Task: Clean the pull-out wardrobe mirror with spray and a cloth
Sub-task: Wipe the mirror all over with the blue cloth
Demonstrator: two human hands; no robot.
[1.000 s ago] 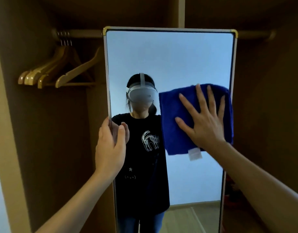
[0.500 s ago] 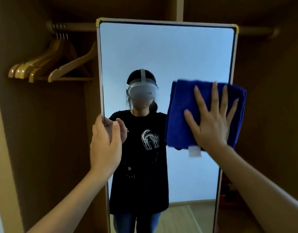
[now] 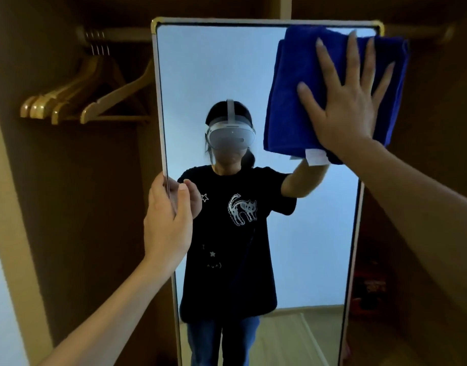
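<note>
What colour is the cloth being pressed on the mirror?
The cloth is deep blue with a small white tag, seen clearly in the head view.

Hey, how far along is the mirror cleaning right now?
Done: the mirror is out of the wardrobe, and no spray bottle is in view, so spraying cannot be confirmed. In hand: the left hand grips the mirror's left edge while the right hand presses the folded blue cloth flat against the top right corner. Left: probably the glass the cloth isn't covering, the upper left and the lower part.
</note>
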